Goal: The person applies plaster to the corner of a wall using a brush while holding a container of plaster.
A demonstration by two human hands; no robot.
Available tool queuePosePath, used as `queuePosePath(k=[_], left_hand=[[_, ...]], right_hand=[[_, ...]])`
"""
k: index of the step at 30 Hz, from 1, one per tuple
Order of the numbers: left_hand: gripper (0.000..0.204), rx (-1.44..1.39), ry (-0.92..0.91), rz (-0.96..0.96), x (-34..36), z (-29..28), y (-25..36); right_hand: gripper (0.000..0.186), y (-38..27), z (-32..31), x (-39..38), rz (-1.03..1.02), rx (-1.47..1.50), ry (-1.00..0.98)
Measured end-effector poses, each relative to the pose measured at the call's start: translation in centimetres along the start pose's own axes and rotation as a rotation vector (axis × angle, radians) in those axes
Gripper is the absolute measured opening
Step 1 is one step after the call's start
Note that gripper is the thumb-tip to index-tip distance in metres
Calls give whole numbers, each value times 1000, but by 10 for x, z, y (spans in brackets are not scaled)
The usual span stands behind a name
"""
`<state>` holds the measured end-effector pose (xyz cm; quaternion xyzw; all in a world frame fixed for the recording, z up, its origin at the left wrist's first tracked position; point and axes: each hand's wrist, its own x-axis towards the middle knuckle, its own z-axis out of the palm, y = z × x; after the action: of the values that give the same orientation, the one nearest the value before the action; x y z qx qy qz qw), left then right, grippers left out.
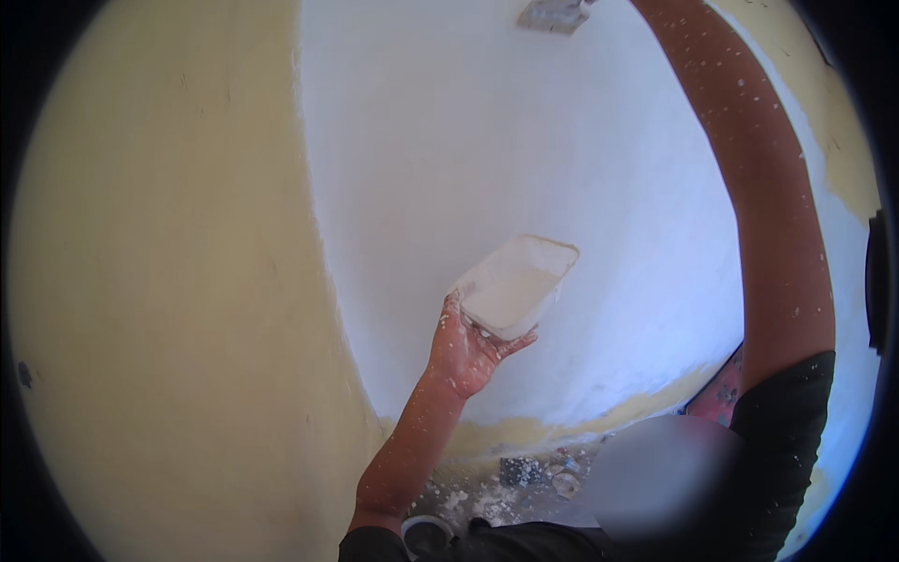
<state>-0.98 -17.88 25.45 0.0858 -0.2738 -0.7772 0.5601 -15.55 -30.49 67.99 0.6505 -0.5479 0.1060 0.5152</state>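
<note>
I have two hands at work, with one thing at each. My left hand (468, 356) is palm up, partly curled under one pale, rectangular tub (510, 295), with the thumb at its near left side and the other fingers spread below. The tub is tilted, its opening toward me, with one mass of off-white paste (513, 298) inside, in front of the lower middle of the wall. Of my right hand (589, 3) only a sliver shows at the top edge, beside one flat scraper (552, 16); I cannot tell how its fingers are closed. My two bare forearms carry many white specks, too many to count, and two dark sleeves show. Beyond is one broad white area (421, 140) of wall, with yellow wall (169, 281) to its left. Below, one round container (426, 537) stands near my left elbow, and white bits litter the floor (468, 501).
</note>
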Motion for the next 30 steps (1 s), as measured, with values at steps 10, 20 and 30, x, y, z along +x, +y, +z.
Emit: queuePosePath(k=[10,20,30], left_hand=[[55,13,83,-71,2,8,5],[58,-9,105,-93,-5,-42,-3],[51,-116,164,-78,-67,-47,-17]], right_hand=[[10,-13,115,8,9,-94,201],[14,-165,224,-204,-69,466,-331],[21,-130,214,-54,-471,406,-465]])
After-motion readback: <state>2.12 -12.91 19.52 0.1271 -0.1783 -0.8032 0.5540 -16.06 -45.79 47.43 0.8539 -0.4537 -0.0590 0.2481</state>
